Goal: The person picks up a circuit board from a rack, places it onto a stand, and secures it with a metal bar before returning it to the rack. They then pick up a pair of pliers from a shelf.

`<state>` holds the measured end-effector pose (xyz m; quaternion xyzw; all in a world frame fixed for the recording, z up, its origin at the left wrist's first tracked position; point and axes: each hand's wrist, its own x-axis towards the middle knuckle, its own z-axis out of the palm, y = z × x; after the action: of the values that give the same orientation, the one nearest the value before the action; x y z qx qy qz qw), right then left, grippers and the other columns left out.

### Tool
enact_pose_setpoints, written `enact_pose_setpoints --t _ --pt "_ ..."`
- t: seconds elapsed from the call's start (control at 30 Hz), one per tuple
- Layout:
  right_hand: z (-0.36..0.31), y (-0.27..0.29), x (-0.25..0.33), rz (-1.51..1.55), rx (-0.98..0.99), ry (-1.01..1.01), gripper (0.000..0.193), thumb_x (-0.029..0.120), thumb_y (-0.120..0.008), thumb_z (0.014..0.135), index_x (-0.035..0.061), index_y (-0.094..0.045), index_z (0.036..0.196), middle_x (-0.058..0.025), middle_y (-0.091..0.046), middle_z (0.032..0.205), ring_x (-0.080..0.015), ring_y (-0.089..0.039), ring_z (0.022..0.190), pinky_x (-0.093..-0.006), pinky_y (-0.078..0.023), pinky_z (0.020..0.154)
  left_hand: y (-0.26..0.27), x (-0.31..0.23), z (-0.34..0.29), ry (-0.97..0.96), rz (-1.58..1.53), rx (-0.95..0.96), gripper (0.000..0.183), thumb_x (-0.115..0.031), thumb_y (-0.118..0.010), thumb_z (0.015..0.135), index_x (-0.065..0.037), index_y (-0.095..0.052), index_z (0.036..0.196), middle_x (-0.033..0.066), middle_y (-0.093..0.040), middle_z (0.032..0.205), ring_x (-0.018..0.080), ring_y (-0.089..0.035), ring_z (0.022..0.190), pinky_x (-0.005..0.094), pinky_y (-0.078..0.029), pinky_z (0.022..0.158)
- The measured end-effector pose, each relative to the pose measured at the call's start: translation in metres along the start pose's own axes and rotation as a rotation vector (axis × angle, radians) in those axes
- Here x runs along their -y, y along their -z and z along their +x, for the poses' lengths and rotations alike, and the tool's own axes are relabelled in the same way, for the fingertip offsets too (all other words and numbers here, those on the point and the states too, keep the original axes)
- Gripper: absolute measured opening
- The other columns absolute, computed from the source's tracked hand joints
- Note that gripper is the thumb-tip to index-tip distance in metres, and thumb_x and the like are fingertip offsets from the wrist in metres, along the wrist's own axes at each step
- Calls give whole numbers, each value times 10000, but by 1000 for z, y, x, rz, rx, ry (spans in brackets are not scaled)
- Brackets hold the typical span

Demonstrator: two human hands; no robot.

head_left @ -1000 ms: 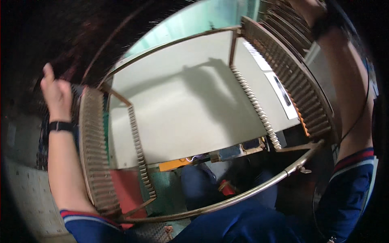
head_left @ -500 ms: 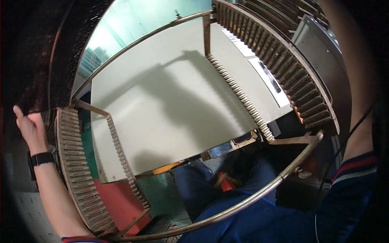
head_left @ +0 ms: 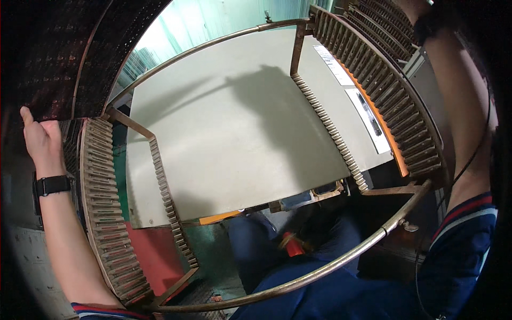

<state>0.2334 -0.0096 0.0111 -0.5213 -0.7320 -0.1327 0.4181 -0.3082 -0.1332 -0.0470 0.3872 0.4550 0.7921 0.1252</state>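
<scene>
My left hand (head_left: pixel 41 140) is raised at the far left, thumb up and fingers curled at the edge of a dark perforated sheet (head_left: pixel 64 58), right beside the left slotted rail (head_left: pixel 104 213) of a metal rack. A black band sits on that wrist. My right forearm (head_left: pixel 458 122) rises along the right edge; the right hand is cut off at the top edge above a dark wristband (head_left: pixel 426 24). A large pale grey panel (head_left: pixel 240 138) lies between the rack's inner slotted rails.
A curved metal tube (head_left: pixel 341 261) forms the rack's near frame, and a right slotted rail (head_left: pixel 394 101) edges an orange strip. Below are a red surface (head_left: pixel 152 256), green floor and my dark blue trousers (head_left: pixel 330 293).
The view has tilted and the rack has shifted in the picture. My left hand dropped from beside the rail's top, then rose slightly. The right forearm has come back into view at the right.
</scene>
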Motion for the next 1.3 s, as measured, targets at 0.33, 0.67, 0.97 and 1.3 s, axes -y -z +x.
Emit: enact_pose_setpoints --t 0.33,0.67,0.97,1.3 --pt "-43 -145 81 -326 784 152 463 435 -548 947 4 -705 1012 -194 -704 1021 -362 -659 987 -448 -515 856 20 -5 5 9 24 -39 481 -384 -465 1045 5 -525 1322 99 -641 1199 164 -637 917 257 -550 765" --pt "-36 -136 38 134 581 278 229 69 -482 840 -9 -644 982 -248 -665 870 -414 -642 832 -470 -502 745 20 -14 12 -11 -89 -28 417 -284 -441 1058 47 -498 1306 152 -593 1288 273 -621 1107 393 -525 954" --pt "-87 -102 43 -83 1124 663 278 203 -601 948 -45 -560 830 -161 -516 695 -247 -519 630 -408 -433 639 41 18 31 -52 118 -54 359 -255 -458 1048 31 -579 1229 73 -679 1082 197 -652 891 289 -531 796" --pt "-118 -53 3 -187 1029 685 272 222 -619 853 -13 -558 728 -213 -553 650 -410 -555 650 -473 -450 630 50 18 46 -8 -75 109 471 -308 -413 1066 71 -498 1333 134 -587 1319 232 -590 1165 319 -466 1032"
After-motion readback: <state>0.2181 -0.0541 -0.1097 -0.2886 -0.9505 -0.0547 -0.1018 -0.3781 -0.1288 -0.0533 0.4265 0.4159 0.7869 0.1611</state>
